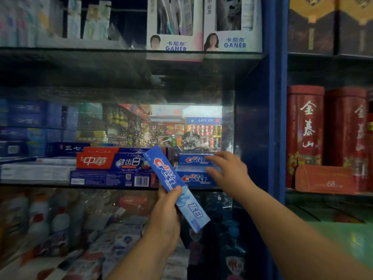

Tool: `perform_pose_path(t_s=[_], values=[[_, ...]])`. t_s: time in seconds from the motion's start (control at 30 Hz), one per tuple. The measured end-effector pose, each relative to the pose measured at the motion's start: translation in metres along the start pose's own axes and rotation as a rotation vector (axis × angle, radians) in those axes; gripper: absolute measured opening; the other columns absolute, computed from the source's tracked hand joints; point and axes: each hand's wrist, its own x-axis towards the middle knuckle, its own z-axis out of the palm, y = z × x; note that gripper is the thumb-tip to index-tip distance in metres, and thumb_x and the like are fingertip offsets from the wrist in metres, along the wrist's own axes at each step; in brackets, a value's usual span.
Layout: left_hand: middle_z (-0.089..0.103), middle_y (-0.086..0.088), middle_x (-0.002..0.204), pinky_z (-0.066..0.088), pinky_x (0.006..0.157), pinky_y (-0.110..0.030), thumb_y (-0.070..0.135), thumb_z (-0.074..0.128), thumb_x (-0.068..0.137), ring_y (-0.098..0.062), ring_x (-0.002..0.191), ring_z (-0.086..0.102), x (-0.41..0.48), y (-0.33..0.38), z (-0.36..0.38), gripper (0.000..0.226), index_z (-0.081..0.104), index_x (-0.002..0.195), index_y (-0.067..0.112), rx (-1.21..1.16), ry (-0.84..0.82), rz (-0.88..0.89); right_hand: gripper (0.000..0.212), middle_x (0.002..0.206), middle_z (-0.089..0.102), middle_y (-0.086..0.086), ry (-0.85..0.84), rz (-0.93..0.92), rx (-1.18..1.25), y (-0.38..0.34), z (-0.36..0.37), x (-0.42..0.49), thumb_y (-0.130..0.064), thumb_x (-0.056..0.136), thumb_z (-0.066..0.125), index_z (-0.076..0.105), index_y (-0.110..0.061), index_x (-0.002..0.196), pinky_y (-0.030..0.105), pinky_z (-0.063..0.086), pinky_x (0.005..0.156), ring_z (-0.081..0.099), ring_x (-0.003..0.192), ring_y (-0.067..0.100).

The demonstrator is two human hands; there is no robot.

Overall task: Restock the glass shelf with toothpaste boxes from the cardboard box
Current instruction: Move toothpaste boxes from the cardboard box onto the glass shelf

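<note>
My left hand grips a blue Crest toothpaste box around its middle, tilted with its top end leaning left over the front of the glass shelf. My right hand reaches onto the shelf's right end, fingers spread and touching the right ends of two stacked Crest boxes; it does not clearly grip them. Left of that stack lies a red and blue toothpaste box on top of another blue box. The cardboard box is out of view.
The upper glass shelf carries Ganer toothbrush display boxes. A blue cabinet post borders the shelf on the right, with red tins beyond it. Bottles and more toothpaste boxes fill the shelf below.
</note>
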Motion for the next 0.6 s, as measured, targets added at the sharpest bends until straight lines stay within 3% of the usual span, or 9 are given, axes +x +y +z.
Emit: perform_pose_path(t_s=[0.07, 0.1, 0.17, 0.23, 0.3, 0.37, 0.47, 0.53, 0.6], values=[[0.068, -0.008, 0.104, 0.05, 0.089, -0.044, 0.01, 0.048, 0.096, -0.024, 0.091, 0.064, 0.003, 0.002, 0.006, 0.042, 0.044, 0.136, 0.02, -0.014, -0.061, 0.026, 0.035, 0.128, 0.059, -0.007, -0.087, -0.001, 0.421, -0.018, -0.002, -0.012, -0.043, 0.095, 0.05, 0.058, -0.031, 0.127, 0.035, 0.043, 0.103, 0.053, 0.117, 0.01], [0.069, -0.009, 0.104, 0.052, 0.086, -0.045, 0.009, 0.049, 0.095, -0.024, 0.09, 0.067, 0.005, 0.003, 0.008, 0.045, 0.042, 0.137, 0.021, -0.03, -0.086, 0.026, 0.034, 0.123, 0.063, -0.008, -0.174, -0.018, 0.518, -0.025, -0.002, -0.017, -0.043, 0.094, 0.052, 0.059, -0.031, 0.125, 0.034, 0.047, 0.098, 0.058, 0.111, 0.008], [0.069, -0.013, 0.109, 0.054, 0.079, -0.041, 0.009, 0.05, 0.094, -0.025, 0.089, 0.07, 0.01, 0.008, 0.012, 0.047, 0.041, 0.139, 0.022, -0.096, -0.118, -0.006, 0.04, 0.123, 0.063, -0.011, -0.277, -0.064, 0.49, -0.029, -0.001, -0.023, -0.045, 0.091, 0.057, 0.055, -0.037, 0.13, 0.032, 0.05, 0.095, 0.06, 0.109, 0.007], [0.067, -0.015, 0.116, 0.055, 0.078, -0.038, 0.008, 0.052, 0.093, -0.026, 0.093, 0.069, 0.015, 0.013, 0.016, 0.043, 0.048, 0.134, 0.021, -0.114, -0.142, -0.036, 0.046, 0.122, 0.06, -0.011, -0.272, -0.059, 0.435, -0.025, -0.001, -0.02, -0.038, 0.091, 0.06, 0.048, -0.043, 0.135, 0.03, 0.048, 0.095, 0.058, 0.109, 0.008], [0.067, -0.01, 0.115, 0.054, 0.086, -0.036, 0.005, 0.052, 0.093, -0.023, 0.1, 0.067, 0.017, 0.017, 0.02, 0.033, 0.057, 0.122, 0.02, -0.045, -0.162, -0.032, 0.046, 0.123, 0.06, -0.009, -0.224, -0.047, 0.466, -0.02, -0.006, -0.017, -0.029, 0.093, 0.06, 0.048, -0.041, 0.136, 0.032, 0.048, 0.096, 0.058, 0.109, 0.01], [0.065, -0.004, 0.118, 0.048, 0.094, -0.032, 0.003, 0.051, 0.094, -0.017, 0.108, 0.061, 0.018, 0.021, 0.022, 0.034, 0.056, 0.123, 0.022, 0.077, -0.151, 0.006, 0.045, 0.125, 0.06, -0.007, -0.154, -0.04, 0.47, -0.016, -0.015, -0.014, -0.025, 0.094, 0.058, 0.049, -0.039, 0.135, 0.036, 0.048, 0.097, 0.059, 0.11, 0.014], [0.053, -0.001, 0.134, 0.043, 0.093, -0.027, 0.004, 0.049, 0.097, -0.008, 0.107, 0.056, 0.025, 0.03, 0.013, 0.051, 0.036, 0.143, 0.02, 0.25, -0.054, 0.113, 0.044, 0.134, 0.056, -0.007, -0.059, 0.032, 0.216, -0.006, -0.039, 0.003, -0.034, 0.096, 0.052, 0.043, -0.044, 0.138, 0.049, 0.04, 0.103, 0.054, 0.117, 0.022], [0.045, 0.002, 0.143, 0.038, 0.099, -0.029, 0.009, 0.046, 0.099, -0.008, 0.114, 0.049, 0.031, 0.035, 0.004, 0.054, 0.028, 0.148, 0.02, 0.371, -0.019, 0.14, 0.042, 0.138, 0.052, -0.009, -0.043, 0.049, -0.06, 0.003, -0.049, 0.02, -0.043, 0.097, 0.046, 0.039, -0.053, 0.136, 0.05, 0.026, 0.109, 0.043, 0.126, 0.023], [0.039, 0.006, 0.148, 0.035, 0.098, -0.027, 0.013, 0.044, 0.1, -0.006, 0.119, 0.042, 0.036, 0.038, -0.002, 0.053, 0.026, 0.149, 0.023, 0.461, -0.022, 0.141, 0.04, 0.14, 0.051, -0.009, -0.087, 0.058, -0.174, 0.006, -0.051, 0.033, -0.048, 0.096, 0.041, 0.037, -0.056, 0.135, 0.048, 0.019, 0.109, 0.037, 0.13, 0.023]])
